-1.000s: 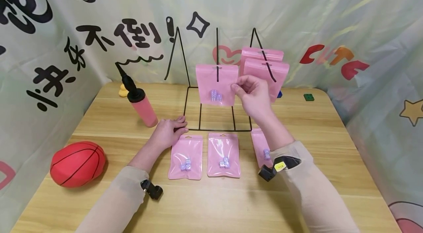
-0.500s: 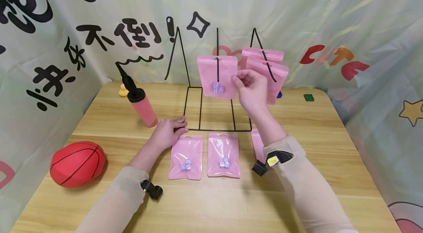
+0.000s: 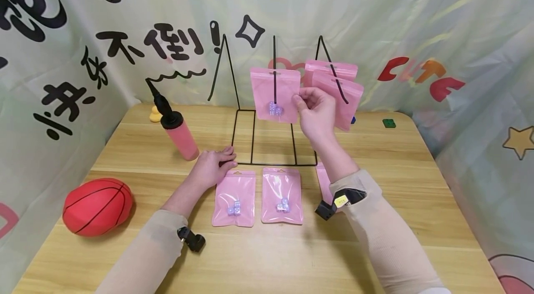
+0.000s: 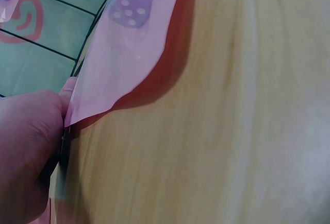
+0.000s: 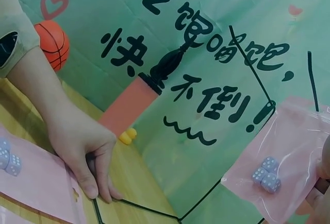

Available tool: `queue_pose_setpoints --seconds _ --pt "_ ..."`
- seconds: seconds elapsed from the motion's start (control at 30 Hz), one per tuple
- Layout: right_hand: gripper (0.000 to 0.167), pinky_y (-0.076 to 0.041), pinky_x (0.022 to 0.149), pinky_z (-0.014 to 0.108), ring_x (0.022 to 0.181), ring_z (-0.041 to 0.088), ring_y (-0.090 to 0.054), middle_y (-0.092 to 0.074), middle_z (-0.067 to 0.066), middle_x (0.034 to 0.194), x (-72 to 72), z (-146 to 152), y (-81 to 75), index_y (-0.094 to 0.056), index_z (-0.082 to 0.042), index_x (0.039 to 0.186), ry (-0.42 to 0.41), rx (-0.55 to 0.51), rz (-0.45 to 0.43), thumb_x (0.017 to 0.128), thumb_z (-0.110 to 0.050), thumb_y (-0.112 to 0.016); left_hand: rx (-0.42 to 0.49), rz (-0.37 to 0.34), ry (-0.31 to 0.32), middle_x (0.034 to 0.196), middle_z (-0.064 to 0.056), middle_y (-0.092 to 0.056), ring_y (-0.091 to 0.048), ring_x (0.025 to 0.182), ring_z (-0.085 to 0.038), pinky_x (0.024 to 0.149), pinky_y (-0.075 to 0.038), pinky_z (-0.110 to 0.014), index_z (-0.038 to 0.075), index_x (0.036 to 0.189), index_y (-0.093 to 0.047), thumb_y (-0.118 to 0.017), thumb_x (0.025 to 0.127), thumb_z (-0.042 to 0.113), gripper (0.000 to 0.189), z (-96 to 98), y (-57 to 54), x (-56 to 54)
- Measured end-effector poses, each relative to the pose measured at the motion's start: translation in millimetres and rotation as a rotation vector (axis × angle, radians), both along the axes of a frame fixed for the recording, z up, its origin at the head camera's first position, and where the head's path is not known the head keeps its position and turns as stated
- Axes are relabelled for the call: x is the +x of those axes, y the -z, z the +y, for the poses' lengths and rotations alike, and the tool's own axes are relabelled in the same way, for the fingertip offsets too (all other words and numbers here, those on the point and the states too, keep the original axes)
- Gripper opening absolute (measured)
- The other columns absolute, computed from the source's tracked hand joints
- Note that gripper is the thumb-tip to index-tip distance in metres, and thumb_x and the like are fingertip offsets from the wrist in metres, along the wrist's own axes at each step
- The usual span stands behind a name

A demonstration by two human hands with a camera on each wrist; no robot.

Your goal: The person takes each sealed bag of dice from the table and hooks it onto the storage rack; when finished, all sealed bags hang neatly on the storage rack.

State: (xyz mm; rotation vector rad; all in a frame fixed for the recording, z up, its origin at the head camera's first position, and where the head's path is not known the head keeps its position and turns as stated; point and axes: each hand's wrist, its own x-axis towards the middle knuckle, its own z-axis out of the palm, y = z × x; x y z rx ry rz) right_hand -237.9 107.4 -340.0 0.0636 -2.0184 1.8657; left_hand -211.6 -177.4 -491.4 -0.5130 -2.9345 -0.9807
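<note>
A pink zip bag with purple dice (image 3: 275, 92) hangs on the middle prong of a black wire display rack (image 3: 275, 164). My right hand (image 3: 318, 112) pinches its right edge between thumb and fingers; in the right wrist view the dice (image 5: 267, 175) show through the bag. Low on the left, my left hand (image 3: 210, 169) grips the rack's front corner, thumb in front and fingers behind. Two more pink bags (image 3: 340, 99) hang on the right prong. On the table lie a left bag of dice (image 3: 234, 192), a middle one (image 3: 282, 189) and a third, partly hidden under my right forearm.
A pink hand pump (image 3: 183, 138) with a black top stands left of the rack, a yellow toy duck (image 3: 155, 114) behind it. A red basketball (image 3: 98, 207) sits at the left edge. A green toy brick (image 3: 389, 123) lies at the back right. Printed curtains enclose the table.
The right hand has raised the pink bag and pushed it back along the middle prong, mostly in the first half second. The left hand stays at the rack's corner.
</note>
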Motion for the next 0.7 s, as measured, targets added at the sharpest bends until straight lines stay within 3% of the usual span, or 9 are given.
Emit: queue_pose_setpoints --seconds 0.23,0.43,0.7 --pt "0.009 -0.055 0.07 0.024 0.08 0.016 -0.065 -0.074 0.014 0.096 -0.3 2 3.2 -0.072 0.008 0.107 -0.022 0.004 0.007 0.1 0.003 -0.071 0.011 0.006 0.002 0.144 -0.008 -0.063 -0.057 0.137 -0.032 0.117 -0.041 -0.052 0.007 0.127 -0.077 -0.079 0.099 0.022 0.032 0.8 -0.1 0.2" --pt "0.015 -0.06 0.085 0.026 0.096 0.02 -0.072 -0.077 0.016 0.106 3.4 7 6.1 -0.074 0.005 0.113 -0.052 0.028 -0.01 0.099 0.003 -0.072 0.015 -0.001 -0.003 0.144 -0.008 -0.062 -0.057 0.137 -0.031 0.117 -0.041 -0.052 0.007 0.128 -0.077 -0.079 0.099 0.022 0.033 0.7 -0.1 0.6" --pt "0.024 -0.059 0.095 0.028 0.109 0.026 -0.074 -0.077 0.019 0.117 18.3 19 9.2 -0.074 0.007 0.122 -0.114 0.151 0.059 0.098 0.004 -0.072 0.029 -0.008 -0.001 0.144 -0.008 -0.062 -0.057 0.137 -0.029 0.117 -0.042 -0.05 0.007 0.127 -0.077 -0.08 0.098 0.022 0.033 0.5 -0.3 0.0"
